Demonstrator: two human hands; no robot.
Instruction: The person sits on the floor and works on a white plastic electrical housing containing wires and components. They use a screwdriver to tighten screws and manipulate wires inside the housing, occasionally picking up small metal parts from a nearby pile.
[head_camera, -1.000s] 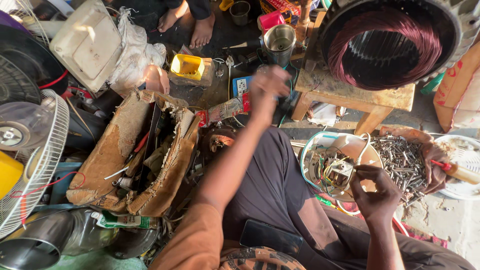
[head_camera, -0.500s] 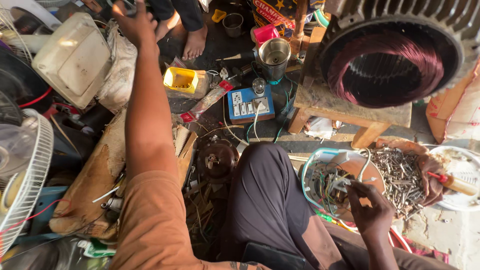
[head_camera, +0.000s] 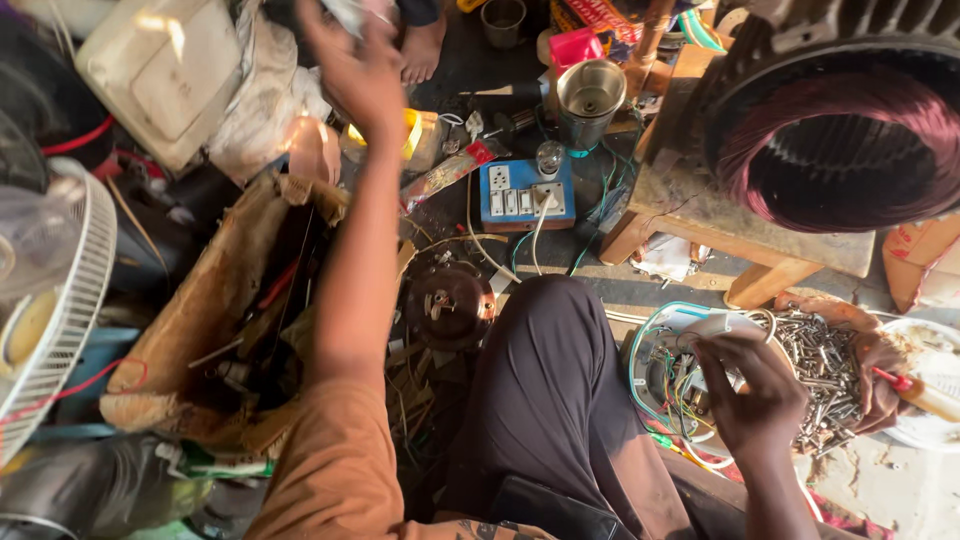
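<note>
Knees in dark trousers (head_camera: 560, 400) filling the bottom centre of the frame, orange sleeve (head_camera: 330, 480) at lower left. Right hand (head_camera: 752, 392) hovering at lower right, fingers curled loosely together over a round white tub (head_camera: 690, 325) of tangled coloured wires; impossible to tell whether anything is actually pinched between the fingertips. Sitting just beside that tub, further right, a heap of grey screws and bolts (head_camera: 825, 365) in a brownish dish. Lying at the far right edge, a screwdriver with a red handle (head_camera: 895, 380) over a white plate.

Resting on the ground in front of the knees, centre frame, a dark round motor part (head_camera: 447, 303). Slumping at left centre, a torn brown cardboard box (head_camera: 200, 310) stuffed with scraps and wires. Curving along the left edge, a white fan guard (head_camera: 60, 330).

Further out, centre, a blue switchboard with sockets (head_camera: 525, 192), a white plug and cord standing in it. Just above, a steel cup (head_camera: 588, 95). Standing at right, a wooden stool (head_camera: 740, 225) carrying a large motor stator with reddish copper windings (head_camera: 840, 120) at upper right.

Stretching up to the top of the frame, left arm fully extended, left hand (head_camera: 355, 65) blurred, fingers closed around something pale and crumpled; hard to say what. Sitting near it, a yellow container (head_camera: 415, 135) and a whitish plastic casing (head_camera: 165, 75) at upper left.
</note>
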